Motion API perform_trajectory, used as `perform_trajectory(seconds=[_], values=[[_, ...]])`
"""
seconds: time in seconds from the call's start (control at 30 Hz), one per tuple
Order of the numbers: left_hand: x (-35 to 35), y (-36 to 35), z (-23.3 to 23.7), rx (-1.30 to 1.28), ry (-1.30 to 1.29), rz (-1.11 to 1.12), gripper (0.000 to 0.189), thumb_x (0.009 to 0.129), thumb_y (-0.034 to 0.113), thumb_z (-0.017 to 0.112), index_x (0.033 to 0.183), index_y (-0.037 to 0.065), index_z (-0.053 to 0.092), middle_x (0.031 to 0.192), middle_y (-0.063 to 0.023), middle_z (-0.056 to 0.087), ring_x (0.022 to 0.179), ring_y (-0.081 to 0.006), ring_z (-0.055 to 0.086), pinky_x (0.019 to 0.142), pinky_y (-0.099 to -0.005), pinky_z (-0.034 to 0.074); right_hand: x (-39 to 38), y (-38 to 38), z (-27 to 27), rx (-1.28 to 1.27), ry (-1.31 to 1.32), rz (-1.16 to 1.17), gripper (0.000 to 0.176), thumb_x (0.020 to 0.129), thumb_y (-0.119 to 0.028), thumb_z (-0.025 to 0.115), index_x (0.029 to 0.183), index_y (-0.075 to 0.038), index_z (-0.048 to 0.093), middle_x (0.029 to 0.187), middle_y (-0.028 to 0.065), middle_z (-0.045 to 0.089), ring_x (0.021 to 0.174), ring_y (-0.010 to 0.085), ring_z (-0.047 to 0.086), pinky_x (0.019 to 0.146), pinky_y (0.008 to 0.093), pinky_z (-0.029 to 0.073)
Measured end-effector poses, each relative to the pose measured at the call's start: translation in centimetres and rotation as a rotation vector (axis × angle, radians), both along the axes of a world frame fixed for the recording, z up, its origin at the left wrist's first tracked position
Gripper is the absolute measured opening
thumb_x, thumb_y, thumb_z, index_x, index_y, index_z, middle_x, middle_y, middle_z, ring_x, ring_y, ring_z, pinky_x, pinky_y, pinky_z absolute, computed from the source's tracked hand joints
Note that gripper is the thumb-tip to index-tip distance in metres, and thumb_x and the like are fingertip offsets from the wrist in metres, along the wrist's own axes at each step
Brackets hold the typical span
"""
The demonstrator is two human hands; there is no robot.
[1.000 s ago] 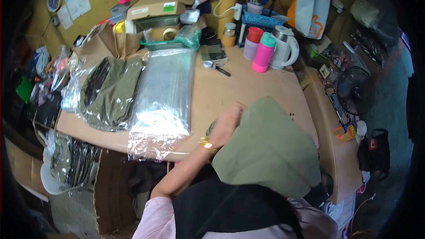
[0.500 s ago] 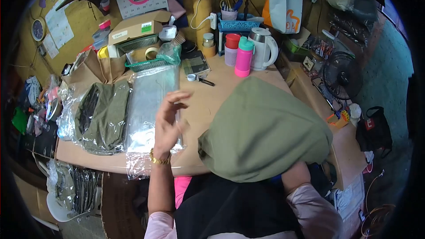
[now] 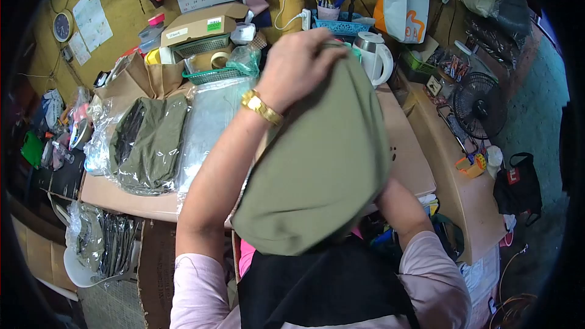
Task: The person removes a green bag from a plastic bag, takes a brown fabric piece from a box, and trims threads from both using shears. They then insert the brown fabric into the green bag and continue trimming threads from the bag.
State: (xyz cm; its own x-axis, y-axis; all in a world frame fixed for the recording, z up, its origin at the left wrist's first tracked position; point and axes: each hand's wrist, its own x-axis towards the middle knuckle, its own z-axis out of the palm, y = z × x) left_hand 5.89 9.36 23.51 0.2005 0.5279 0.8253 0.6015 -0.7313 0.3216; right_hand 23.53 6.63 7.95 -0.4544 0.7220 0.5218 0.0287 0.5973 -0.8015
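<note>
A large olive-green cloth [image 3: 323, 158] hangs raised in front of my chest, over the front of the table. My left hand [image 3: 303, 61], with a gold watch at the wrist, is closed on its top edge, thumb and fingers pinching the fabric. At the lower right side of the cloth, my right hand [image 3: 387, 191] goes in behind the fabric, so its fingers are hidden. To the left on the table lies a folded olive-green cloth in clear plastic [image 3: 152, 146]. Beside it are flat clear plastic bags [image 3: 210, 125], partly covered by my left forearm.
At the back of the table [image 3: 411, 146] stand a green basket [image 3: 213, 77] with tape, a cardboard box [image 3: 201, 24] and a white kettle [image 3: 381, 61]. A fan [image 3: 478, 105] is on the right side. Packed olive items [image 3: 116, 244] hang below left.
My left hand has moved from open above the table to the cloth and taken its top edge. The cloth has been lifted upright and shifted left, now overlapping the bottles.
</note>
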Motion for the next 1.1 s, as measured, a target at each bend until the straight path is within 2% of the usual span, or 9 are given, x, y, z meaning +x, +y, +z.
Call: perform_trajectory(seconds=[0.07,0.1,0.13,0.2,0.33,0.6,0.97,1.03,1.1], values=[[-2.4,2.1,-1.9,-0.198,-0.014,0.152,0.038,0.096,0.032,0.062,0.087,-0.005,0.061,0.075,-0.0222,0.061,0.065,-0.0312,0.056,0.066,-0.0405,0.046,0.2,-0.1,0.0,0.001,0.007,0.005,0.028,0.088,-0.02,0.057,0.099,0.006,0.06,0.096,0.0238,0.065,0.09,0.0272,0.06,0.081,0.0414,0.046],[-3.4,3.4,-3.9,-0.265,-0.062,0.135,0.039,0.1,0.031,0.058,0.085,-0.005,0.056,0.069,-0.0142,0.056,0.065,-0.0183,0.049,0.065,-0.0367,0.043,0.2,-0.1,0.1,0.003,0.007,0.002,0.029,0.088,-0.02,0.057,0.099,0.006,0.061,0.096,0.0238,0.065,0.09,0.027,0.06,0.081,0.0413,0.046],[-3.6,3.8,-6.1,-0.34,-0.197,0.044,0.036,0.099,0.032,0.056,0.094,-0.003,0.062,0.085,-0.0243,0.065,0.078,-0.0339,0.063,0.072,-0.0419,0.048,0.2,0.0,0.0,0.001,0.008,0.003,0.029,0.088,-0.02,0.057,0.099,0.006,0.061,0.096,0.0237,0.065,0.09,0.0268,0.06,0.081,0.0412,0.046],[-3.0,3.7,-10.5,-0.469,-0.331,-0.075,0.036,0.103,0.032,0.052,0.094,-0.003,0.058,0.078,-0.0141,0.058,0.075,-0.0174,0.053,0.072,-0.0361,0.047,0.1,0.0,0.1,-0.001,0.005,0.002,0.029,0.088,-0.02,0.058,0.099,0.006,0.061,0.096,0.0235,0.065,0.09,0.0265,0.061,0.081,0.0411,0.046],[-0.9,1.9,-18.6,-0.766,-0.583,-0.196,0.042,0.105,0.038,0.049,0.088,0.001,0.06,0.077,0.0017,0.054,0.076,-0.0085,0.048,0.072,-0.0288,0.044,-0.1,0.1,-0.5,-0.016,0.006,-0.002,0.029,0.089,-0.021,0.058,0.099,0.006,0.061,0.096,0.0232,0.066,0.09,0.0258,0.061,0.081,0.0408,0.047],[-1.6,1.6,-28.2,-1.063,-0.743,-0.166,0.04,0.101,0.037,0.058,0.083,0.004,0.068,0.073,0.004,0.06,0.066,-0.0057,0.049,0.063,-0.0234,0.043,-0.5,0.3,-0.9,-0.024,0.006,-0.003,0.03,0.089,-0.022,0.059,0.1,0.006,0.062,0.096,0.0226,0.067,0.089,0.0245,0.062,0.08,0.0402,0.047],[0.3,0.8,-31.0,-1.264,-0.795,-0.176,0.038,0.099,0.033,0.062,0.077,0.002,0.068,0.066,0.0003,0.063,0.062,-0.0085,0.054,0.059,-0.0258,0.044,-1.1,0.3,-0.8,-0.029,0.018,0.018,0.031,0.089,-0.023,0.06,0.1,0.006,0.063,0.096,0.0218,0.068,0.088,0.0227,0.063,0.079,0.0393,0.048],[0.5,0.6,-31.8,-0.977,-0.6,0.056,0.036,0.098,0.033,0.062,0.087,0.0,0.068,0.068,-0.0032,0.064,0.065,-0.0132,0.058,0.062,-0.031,0.048,-1.0,0.4,-0.8,-0.03,0.011,0.026,0.031,0.089,-0.023,0.06,0.1,0.006,0.063,0.096,0.0216,0.068,0.088,0.0224,0.063,0.079,0.0392,0.048],[-1.7,-0.3,-27.2,-0.695,-0.759,0.11,0.034,0.096,0.035,0.063,0.103,0.002,0.067,0.087,-0.0096,0.067,0.082,-0.0182,0.061,0.074,-0.0339,0.048,-1.2,1.0,-0.2,-0.027,-0.014,0.046,0.031,0.089,-0.024,0.06,0.1,0.006,0.063,0.096,0.0215,0.068,0.088,0.0221,0.063,0.079,0.039,0.048]])
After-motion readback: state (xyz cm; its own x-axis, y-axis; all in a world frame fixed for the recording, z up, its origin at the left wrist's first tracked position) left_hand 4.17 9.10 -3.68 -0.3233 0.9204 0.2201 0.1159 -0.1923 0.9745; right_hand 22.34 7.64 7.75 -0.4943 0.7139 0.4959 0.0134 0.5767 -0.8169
